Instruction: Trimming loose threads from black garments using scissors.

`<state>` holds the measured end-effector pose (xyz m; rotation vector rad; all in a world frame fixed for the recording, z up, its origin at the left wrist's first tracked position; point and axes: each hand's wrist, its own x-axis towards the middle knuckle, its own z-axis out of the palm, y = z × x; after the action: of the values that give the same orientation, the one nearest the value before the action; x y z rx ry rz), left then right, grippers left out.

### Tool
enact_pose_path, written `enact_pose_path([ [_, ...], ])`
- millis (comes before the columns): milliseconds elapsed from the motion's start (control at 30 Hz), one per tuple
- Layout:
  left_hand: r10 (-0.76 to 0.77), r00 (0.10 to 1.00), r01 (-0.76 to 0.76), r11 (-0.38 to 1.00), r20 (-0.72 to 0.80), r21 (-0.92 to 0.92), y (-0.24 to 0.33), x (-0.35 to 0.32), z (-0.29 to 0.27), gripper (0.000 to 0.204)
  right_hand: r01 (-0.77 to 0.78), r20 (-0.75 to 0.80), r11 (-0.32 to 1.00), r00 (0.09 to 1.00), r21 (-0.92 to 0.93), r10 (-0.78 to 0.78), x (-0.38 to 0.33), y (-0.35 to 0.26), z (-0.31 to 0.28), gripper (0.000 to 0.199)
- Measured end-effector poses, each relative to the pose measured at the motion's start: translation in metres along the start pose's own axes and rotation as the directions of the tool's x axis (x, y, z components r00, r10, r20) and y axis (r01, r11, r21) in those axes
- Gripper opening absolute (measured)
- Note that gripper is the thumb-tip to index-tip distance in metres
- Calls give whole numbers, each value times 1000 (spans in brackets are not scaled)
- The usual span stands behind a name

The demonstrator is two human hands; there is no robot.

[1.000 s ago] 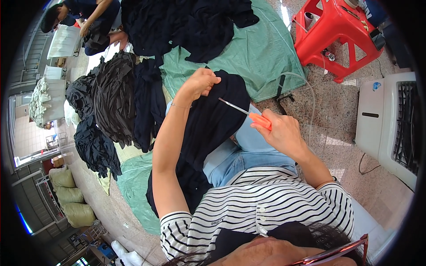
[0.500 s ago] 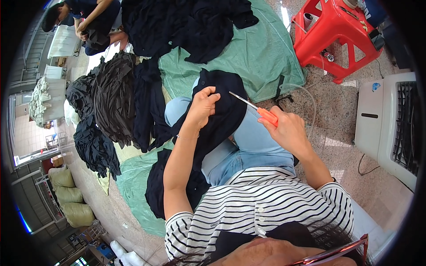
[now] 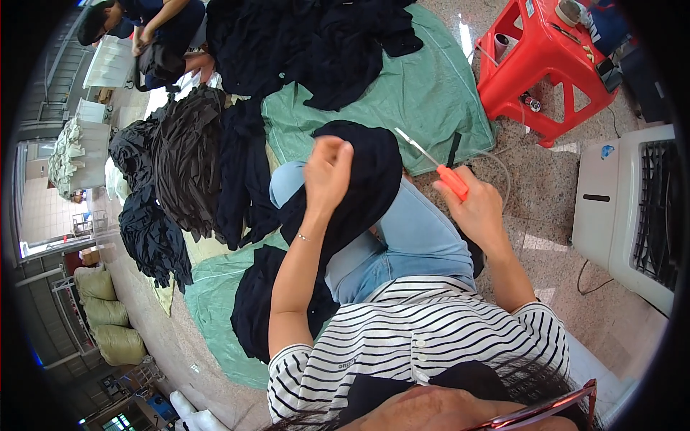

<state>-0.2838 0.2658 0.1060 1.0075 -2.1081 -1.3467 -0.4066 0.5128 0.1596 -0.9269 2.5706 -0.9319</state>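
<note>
A dark navy garment lies bunched over my knees, on top of my light blue jeans. My left hand is above its left part, blurred, with the fingers curled in; whether any cloth or thread is between them I cannot make out. To the right, my right hand is closed round the orange handle of a slim tool. Its thin metal shaft points up and left, ending in a pale, flattened tip just right of the garment, apart from it.
Piles of dark clothes lie to the left and a black heap ahead, on green sheeting. A red stool with small items stands at the far right, near a white appliance. Another person works at the far left.
My right hand has shifted right with the orange-handled tool, whose tip has moved off the garment. My left hand has turned, and the buttoned cloth beside it has dropped out of sight.
</note>
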Motion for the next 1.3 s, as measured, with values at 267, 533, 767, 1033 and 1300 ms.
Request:
enact_pose_path([
  [267,-163,947,-18,833,276,553,3,61,8,91,-121,-64,993,991,11,121,4,20,8,35],
  [533,416,893,-422,643,172,639,2,-30,85,53,-39,-162,990,985,138,61,0,44,10,33],
  [767,-104,949,-41,897,-299,-441,18,-107,-148,41,-49,-84,995,995,84,56,10,53,13,39],
  [1033,-183,-70,-414,900,-981,-138,-25,-458,-436,31,38,27,994,999,-107,-36,39,43,42,50],
  [1300,322,-141,-135,930,-936,341,38,-513,-488,39,53,-33,995,998,-80,-56,58,5,42,46],
])
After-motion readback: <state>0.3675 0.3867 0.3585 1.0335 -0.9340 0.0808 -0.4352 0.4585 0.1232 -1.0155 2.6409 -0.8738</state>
